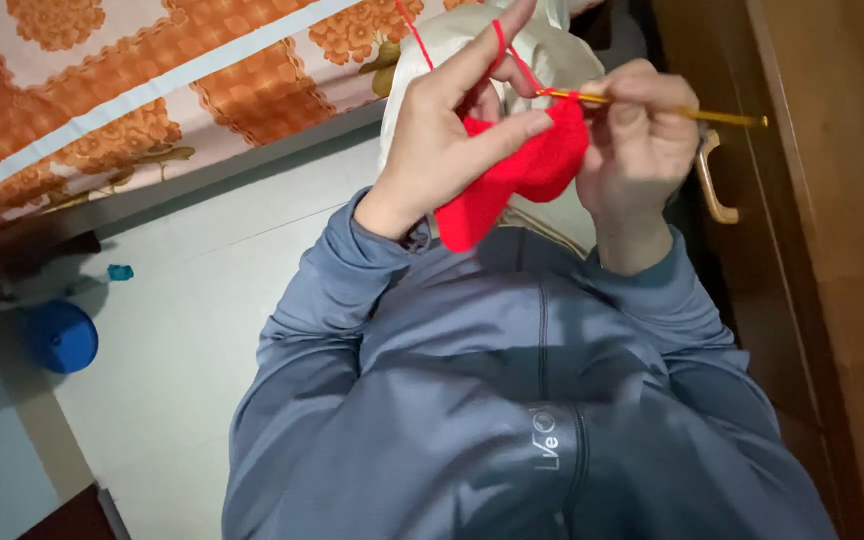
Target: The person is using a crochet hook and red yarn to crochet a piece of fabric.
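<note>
One red crochet piece (522,170) held mid-frame between both hands, above grey sleeves. Left hand (442,130) pinches fabric, thumb on front; red yarn (498,35) looped over raised index finger. Right hand (642,140) closed around golden crochet hook (712,115), tip at fabric's upper edge. Blue yarn ball (62,336) on floor, well apart.

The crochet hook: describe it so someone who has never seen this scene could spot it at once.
Start at the wooden cabinet along the right edge, then move left to the right hand raised beside it. The crochet hook is the thin golden rod sticking out of that hand, its other end in the red crochet piece. Nothing else here is so slim, straight and metallic.
</note>
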